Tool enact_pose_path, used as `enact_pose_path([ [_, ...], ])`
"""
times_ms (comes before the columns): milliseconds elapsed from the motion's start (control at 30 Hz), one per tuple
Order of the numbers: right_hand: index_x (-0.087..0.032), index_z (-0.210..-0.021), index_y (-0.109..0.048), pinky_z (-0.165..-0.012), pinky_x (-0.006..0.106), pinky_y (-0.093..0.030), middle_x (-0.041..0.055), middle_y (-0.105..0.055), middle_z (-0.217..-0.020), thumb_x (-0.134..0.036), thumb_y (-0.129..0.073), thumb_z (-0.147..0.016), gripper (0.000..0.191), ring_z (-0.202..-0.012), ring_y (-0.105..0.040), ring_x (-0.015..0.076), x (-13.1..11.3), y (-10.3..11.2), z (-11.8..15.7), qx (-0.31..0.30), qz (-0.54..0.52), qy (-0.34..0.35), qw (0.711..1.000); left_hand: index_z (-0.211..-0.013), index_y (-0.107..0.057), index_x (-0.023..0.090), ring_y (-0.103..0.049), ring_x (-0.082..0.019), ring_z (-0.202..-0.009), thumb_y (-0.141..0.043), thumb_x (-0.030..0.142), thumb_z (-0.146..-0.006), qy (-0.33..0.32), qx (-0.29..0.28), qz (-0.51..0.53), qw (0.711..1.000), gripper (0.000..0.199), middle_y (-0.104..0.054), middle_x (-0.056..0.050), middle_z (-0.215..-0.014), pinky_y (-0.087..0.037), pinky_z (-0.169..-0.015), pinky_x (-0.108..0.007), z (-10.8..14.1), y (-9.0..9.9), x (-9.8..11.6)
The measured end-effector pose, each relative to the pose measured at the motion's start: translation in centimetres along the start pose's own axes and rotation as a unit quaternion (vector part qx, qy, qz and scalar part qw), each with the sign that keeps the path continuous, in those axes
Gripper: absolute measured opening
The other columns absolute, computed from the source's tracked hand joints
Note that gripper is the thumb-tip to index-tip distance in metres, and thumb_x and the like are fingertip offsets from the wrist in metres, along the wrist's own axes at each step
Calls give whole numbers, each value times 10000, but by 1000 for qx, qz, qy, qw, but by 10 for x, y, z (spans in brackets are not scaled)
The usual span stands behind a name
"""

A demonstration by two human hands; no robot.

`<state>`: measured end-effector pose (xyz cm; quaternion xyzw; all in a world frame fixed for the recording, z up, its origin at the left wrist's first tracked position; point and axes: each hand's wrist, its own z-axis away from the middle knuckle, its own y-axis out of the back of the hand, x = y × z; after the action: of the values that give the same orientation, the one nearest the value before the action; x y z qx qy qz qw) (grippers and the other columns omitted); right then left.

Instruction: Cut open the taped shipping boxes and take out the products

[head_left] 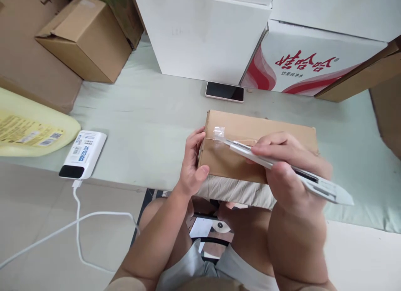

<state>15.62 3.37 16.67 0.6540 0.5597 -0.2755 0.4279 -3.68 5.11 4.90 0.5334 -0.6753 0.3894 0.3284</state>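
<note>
"Under the fingers of both hands: what lies there?"

"One cardboard box [291, 130], flat on the cloth-covered table [140, 128], close to its front edge. Left hand [192, 157] half spread: thumb at the near edge, fingers around the left end. It has hold of that end, presumably so the box does not slide."

"Right fingers?"

"Closed. Right hand [293, 180] pinches a slim white cutter [322, 186], slanted low over the box. Tip sits at a crinkled piece of clear tape [219, 132], just right of the left fingertips. The pen-like grip likely gives fine control. Whether the blade bites: cannot tell."

"Surroundings?"

"Beyond the fingers, a phone [224, 91], face up, probably laid there out of their way. Left of the left fingers, well apart, a white device [86, 151], perhaps a power bank, on a cable [77, 232]; a yellow bottle [34, 128] beside it."

"Legible writing?"

"Past the right fingers, a water carton [294, 65]: 饮用纯净水, 'purified drinking water', under red brush characters, probably 娃哈哈 (Wahaha). Device: blue print, too small. Bottle: barcode, text illegible. Cardboard box: no writing made out."
</note>
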Motion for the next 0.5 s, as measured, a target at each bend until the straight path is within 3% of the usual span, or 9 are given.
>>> enact_pose_path([
  [133, -279, -1087, -705, -785, 292, -610, 27, -756, -1055, -198, -778, -859, 253, -969, -731, 178, -3, -3, 9, 32, -8, -67, 997, -1474, -499, 376, -456, -314, -1458, -642, 634, -910, 9, 0, -7, 1000, 636, -422, -75, -1585, -420, -1206, -506, 2, 2, 1],
  [300, -246, -907, -637, -943, 343, -625, 13, -789, -1033, -87, -705, -863, 179, -1080, -752, 195, -5, -1, 8, -28, -55, -51, 997, -1467, -501, 384, -448, -310, -1456, -637, 664, -899, -9, -1, -21, 1000, 647, -431, -70, -1566, -417, -1199, -501, 2, 2, -1],
  [500, -238, -858, -597, -923, 368, -625, 18, -782, -1008, -21, -659, -805, 232, -1015, -755, 200, -5, -1, 9, -31, -12, -39, 999, -1462, -499, 394, -456, -306, -1447, -630, 678, -891, -4, 2, -27, 1000, 650, -430, -62, -1556, -418, -1196, -492, 2, 2, -2],
])
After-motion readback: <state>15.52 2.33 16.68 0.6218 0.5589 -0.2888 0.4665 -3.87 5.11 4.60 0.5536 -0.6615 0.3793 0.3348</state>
